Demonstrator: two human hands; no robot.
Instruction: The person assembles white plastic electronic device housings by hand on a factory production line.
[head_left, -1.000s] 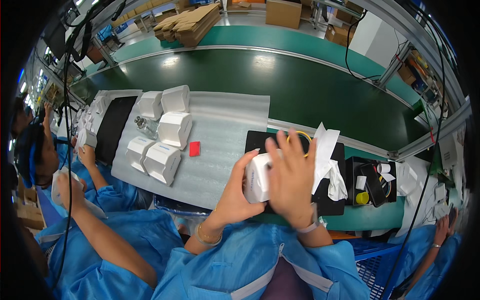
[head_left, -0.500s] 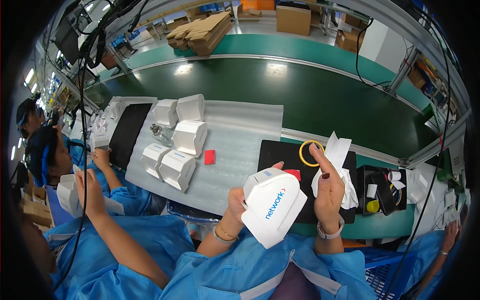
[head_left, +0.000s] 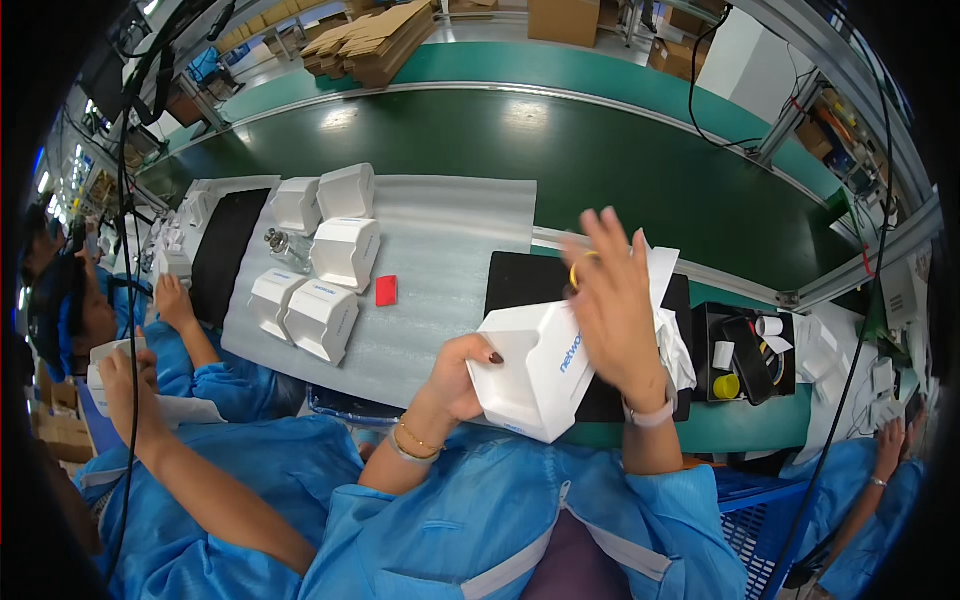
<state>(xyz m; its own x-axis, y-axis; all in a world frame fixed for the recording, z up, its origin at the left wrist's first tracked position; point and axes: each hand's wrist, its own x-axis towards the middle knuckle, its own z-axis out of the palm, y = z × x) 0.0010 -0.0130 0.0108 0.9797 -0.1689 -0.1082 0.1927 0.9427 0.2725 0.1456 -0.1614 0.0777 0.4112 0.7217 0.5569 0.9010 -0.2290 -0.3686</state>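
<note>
A white plastic housing (head_left: 525,390) with blue lettering on its side is held in front of me, its hollow face turned toward the left. My left hand (head_left: 455,380) grips its left edge, thumb on the inner face. My right hand (head_left: 620,310) is raised over the housing's right side, fingers spread and slightly blurred. It covers part of the lettering; whether it touches the housing I cannot tell. A yellow ring-shaped tape roll (head_left: 573,278) shows partly behind its fingers. Below lies a black mat (head_left: 510,275), with crumpled white paper (head_left: 672,345) at its right.
Several white housings (head_left: 322,318), a clear glass bottle (head_left: 290,248) and a red square (head_left: 386,291) sit on the pale foam sheet (head_left: 450,230). A black box (head_left: 705,330) of small items stands right. Co-workers (head_left: 200,490) sit close at left; a cable (head_left: 850,380) hangs at right.
The housing has turned, so its hollow side now shows. My right hand has swung up and left across its side, fingers spreading. The whole view has shifted slightly.
</note>
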